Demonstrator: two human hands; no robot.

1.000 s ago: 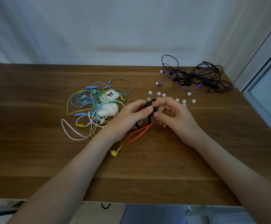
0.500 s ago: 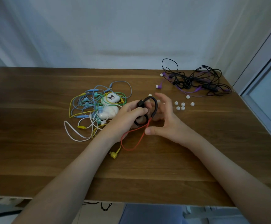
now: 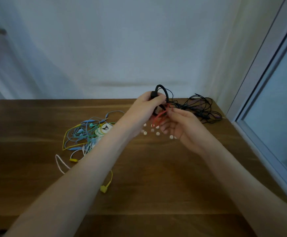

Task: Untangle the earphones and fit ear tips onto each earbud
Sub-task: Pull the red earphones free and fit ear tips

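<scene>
Left hand (image 3: 144, 108) has its fingers (image 3: 156, 100) curled round the black earbud (image 3: 154, 95), holding it up off the tabletop (image 3: 156, 185) with the ear hook (image 3: 163, 89) sticking out on top. Right hand (image 3: 182, 124) sits just beside it, fingertips pinching the red cord (image 3: 159, 116) that hangs from the bud, bit blurry tbh. White ear tips (image 3: 157, 133) are scattered on the wood right under both hands. Colourful tangle (image 3: 84, 134) lies off to the left, black tangle (image 3: 202, 106) at the far right corner, and a yellow plug (image 3: 103, 188) under the left forearm.
</scene>
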